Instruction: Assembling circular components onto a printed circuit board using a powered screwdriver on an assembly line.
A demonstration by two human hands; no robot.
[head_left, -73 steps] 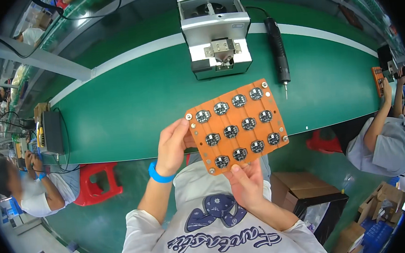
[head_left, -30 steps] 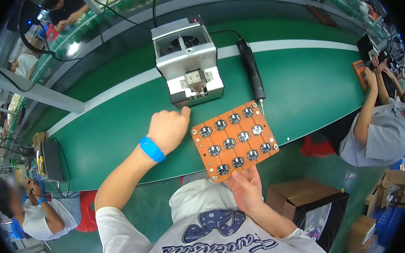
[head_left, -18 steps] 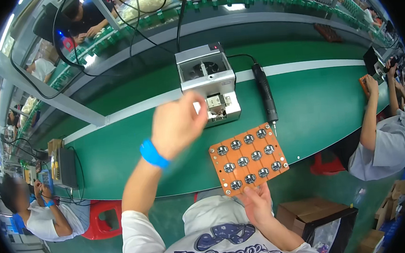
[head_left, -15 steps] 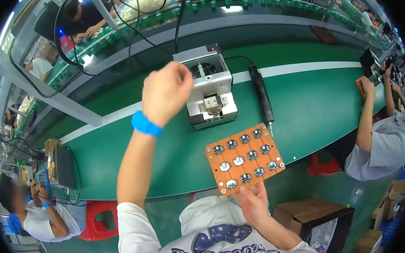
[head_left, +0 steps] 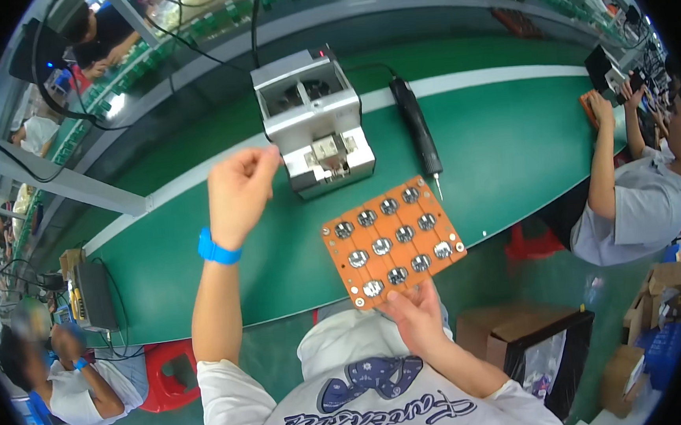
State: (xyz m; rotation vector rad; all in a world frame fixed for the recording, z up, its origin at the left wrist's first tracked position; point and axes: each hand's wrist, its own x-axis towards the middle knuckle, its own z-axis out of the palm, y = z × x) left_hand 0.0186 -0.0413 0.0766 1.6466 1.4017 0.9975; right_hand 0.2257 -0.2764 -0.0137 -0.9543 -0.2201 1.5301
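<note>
My right hand (head_left: 417,318) grips the near edge of an orange fixture plate (head_left: 391,225), its thumb on top. Rows of small round circuit boards (head_left: 382,247), dark and silvery, sit in the plate's recesses. The plate is held tilted close to the bench's front edge. My left hand (head_left: 238,194), with a blue band at the wrist, is closed in a pinch beside a silver screw feeder (head_left: 311,124). Whatever is between its fingertips is too small or hidden to make out. A black electric screwdriver (head_left: 416,124) lies right of the feeder, bit toward the plate.
The green bench (head_left: 502,146) runs left to right, backed by a pale strip. A metal post (head_left: 94,186) rises at the left. People sit at both sides. A red stool (head_left: 170,374) and a cardboard box (head_left: 514,319) stand below the bench; a conveyor carries green parts behind.
My left hand has come down from the top of the screw feeder to its left side, still pinched. The right hand still holds the plate. The whole view has shifted slightly.
</note>
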